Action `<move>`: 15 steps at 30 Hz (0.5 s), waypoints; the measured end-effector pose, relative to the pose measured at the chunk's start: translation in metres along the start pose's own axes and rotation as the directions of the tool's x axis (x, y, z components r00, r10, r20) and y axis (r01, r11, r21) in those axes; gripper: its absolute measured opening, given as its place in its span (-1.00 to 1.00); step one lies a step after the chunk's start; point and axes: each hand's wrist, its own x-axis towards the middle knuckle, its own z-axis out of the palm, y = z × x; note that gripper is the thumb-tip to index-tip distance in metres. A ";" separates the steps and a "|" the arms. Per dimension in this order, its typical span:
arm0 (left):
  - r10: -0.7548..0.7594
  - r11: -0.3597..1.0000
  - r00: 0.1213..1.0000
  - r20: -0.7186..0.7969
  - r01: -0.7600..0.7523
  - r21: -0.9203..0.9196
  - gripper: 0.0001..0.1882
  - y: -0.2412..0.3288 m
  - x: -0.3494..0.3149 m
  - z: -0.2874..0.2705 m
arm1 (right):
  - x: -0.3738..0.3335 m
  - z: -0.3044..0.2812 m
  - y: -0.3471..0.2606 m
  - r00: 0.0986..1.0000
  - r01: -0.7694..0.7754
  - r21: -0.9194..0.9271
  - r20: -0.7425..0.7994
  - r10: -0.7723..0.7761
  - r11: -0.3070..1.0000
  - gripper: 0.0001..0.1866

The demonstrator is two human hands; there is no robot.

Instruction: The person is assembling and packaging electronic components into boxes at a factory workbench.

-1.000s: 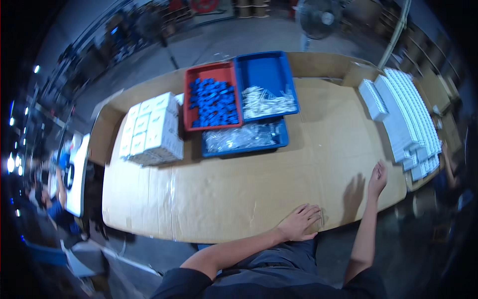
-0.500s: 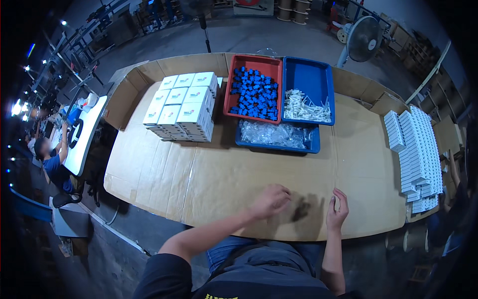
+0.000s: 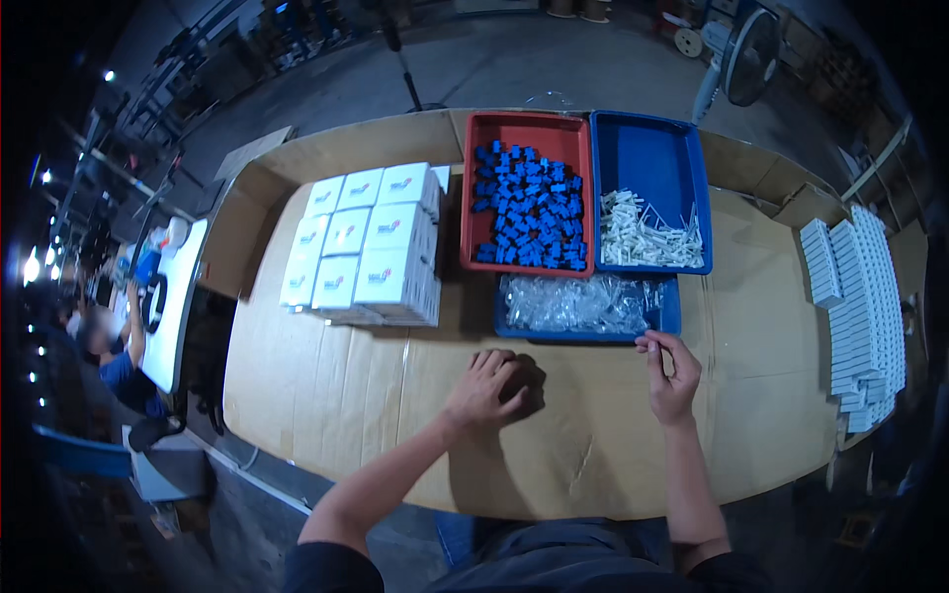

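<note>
My left hand (image 3: 484,389) hovers low over or rests on the cardboard-covered tabletop (image 3: 573,435), its fingers apart and nothing visible in them. At the front right corner of the lower blue tray (image 3: 583,335) is my right hand (image 3: 674,381), thumb and fingertips drawn together in a pinch. Anything between those fingertips is too small to make out. Clear plastic bags (image 3: 578,301) lie loosely heaped in that tray. Behind it stand a red tray (image 3: 474,198) of small blue plastic parts (image 3: 529,208) and a second blue tray (image 3: 647,148) with white plastic pieces (image 3: 643,232).
White boxes (image 3: 346,232) are stacked left of the trays. Rows of white parts (image 3: 860,316) line the table's right end. A raised cardboard edge (image 3: 386,138) borders the back. Beyond are a fan (image 3: 748,59) and, leftward, a person (image 3: 124,361) at a white table (image 3: 183,306).
My right hand has reached forward to the lower blue tray, its fingers now pinched. The left hand has moved left and its fingers have spread. The whole view has shifted slightly.
</note>
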 end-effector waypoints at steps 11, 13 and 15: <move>-0.033 0.999 0.996 0.088 0.035 -0.027 -0.40 -0.013 0.005 -0.003 | 0.255 0.137 -0.035 0.803 0.394 0.148 0.426 -0.418 0.907 -0.82; -0.048 0.999 0.993 0.111 0.050 -0.017 -0.39 -0.013 0.007 -0.007 | 0.299 0.185 -0.031 0.762 0.399 0.209 0.466 -0.450 0.893 -0.83; -0.067 0.998 0.989 0.129 0.065 0.021 -0.39 -0.014 0.008 -0.009 | 0.337 0.235 -0.031 0.718 0.470 0.226 0.464 -0.519 0.853 -0.81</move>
